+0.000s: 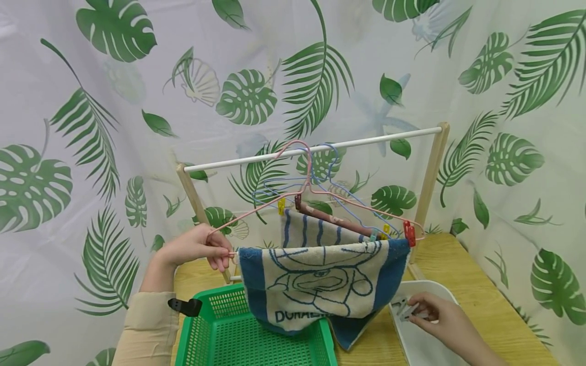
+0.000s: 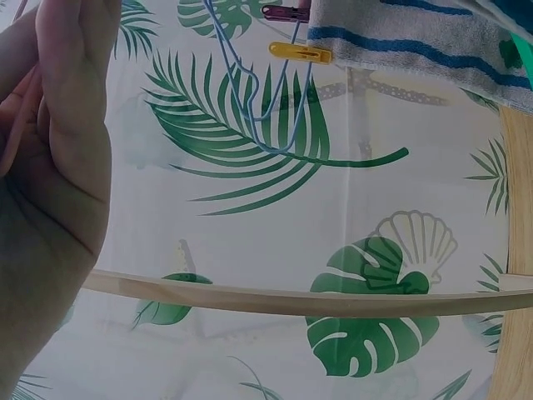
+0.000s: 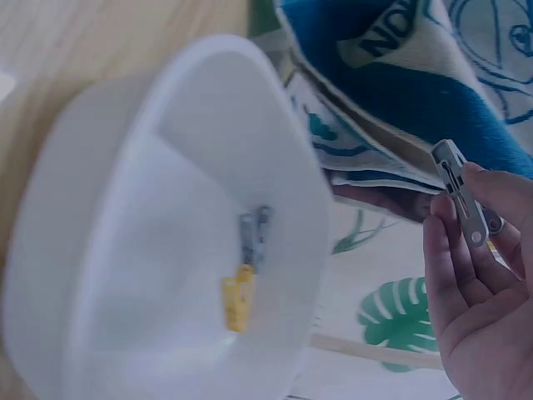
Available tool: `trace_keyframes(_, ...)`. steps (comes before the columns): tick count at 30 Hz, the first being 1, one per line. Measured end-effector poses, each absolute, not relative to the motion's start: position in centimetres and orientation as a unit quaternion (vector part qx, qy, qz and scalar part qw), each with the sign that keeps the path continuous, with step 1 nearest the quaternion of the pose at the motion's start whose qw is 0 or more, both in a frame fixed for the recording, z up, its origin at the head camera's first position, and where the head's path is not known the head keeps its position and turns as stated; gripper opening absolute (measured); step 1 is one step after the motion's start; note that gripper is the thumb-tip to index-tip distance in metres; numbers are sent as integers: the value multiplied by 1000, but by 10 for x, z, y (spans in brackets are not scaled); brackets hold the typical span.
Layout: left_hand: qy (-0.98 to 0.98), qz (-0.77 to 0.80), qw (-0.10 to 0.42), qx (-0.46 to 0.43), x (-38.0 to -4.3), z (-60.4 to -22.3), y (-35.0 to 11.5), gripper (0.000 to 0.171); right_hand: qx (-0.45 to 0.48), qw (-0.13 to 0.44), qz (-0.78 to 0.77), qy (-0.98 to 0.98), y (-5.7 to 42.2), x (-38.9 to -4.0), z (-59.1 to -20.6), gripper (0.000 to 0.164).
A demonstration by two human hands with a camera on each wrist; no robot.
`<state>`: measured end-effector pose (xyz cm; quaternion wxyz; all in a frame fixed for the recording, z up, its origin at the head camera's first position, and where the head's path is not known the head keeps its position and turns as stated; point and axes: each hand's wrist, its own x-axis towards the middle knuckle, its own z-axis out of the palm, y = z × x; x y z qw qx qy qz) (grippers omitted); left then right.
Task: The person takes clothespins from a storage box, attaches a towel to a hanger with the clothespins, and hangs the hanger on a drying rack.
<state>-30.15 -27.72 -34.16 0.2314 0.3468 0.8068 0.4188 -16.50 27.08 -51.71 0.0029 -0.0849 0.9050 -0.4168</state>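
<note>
My left hand [image 1: 197,246] grips the lower left corner of a pink wire hanger [image 1: 256,207], hooked on the white bar. Over the hanger's bottom wire drapes a blue and cream towel [image 1: 320,284] with a cartoon figure. A red clothespin [image 1: 409,234] clips its right end; none shows at its left end. Beside the towel's lower right, over a white basin, my right hand [image 1: 439,320] pinches a grey clothespin [image 3: 460,192] between thumb and fingers. Inside the white basin [image 3: 108,192] lie a yellow clothespin [image 3: 238,300] and grey ones [image 3: 248,242].
Behind the towel, a striped cloth [image 1: 316,229] hangs from blue hangers [image 1: 331,162] with yellow clothespins [image 1: 281,206]. The rack's white bar [image 1: 389,137] runs between wooden posts [image 1: 432,178]. A green basket [image 1: 187,330] stands below on the wooden table [image 1: 485,284].
</note>
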Motion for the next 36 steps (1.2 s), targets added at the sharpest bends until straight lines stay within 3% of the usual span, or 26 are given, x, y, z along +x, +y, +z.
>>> trace_keyframes(22,801,429,233,346,-303,-347,-278,24,-105,-79,-452,882,256,-172,-445,27)
trace_keyframes(36,795,439,235,346,-303,-349,-279,24,-179,-90,-458,866,223,-180,-404,32)
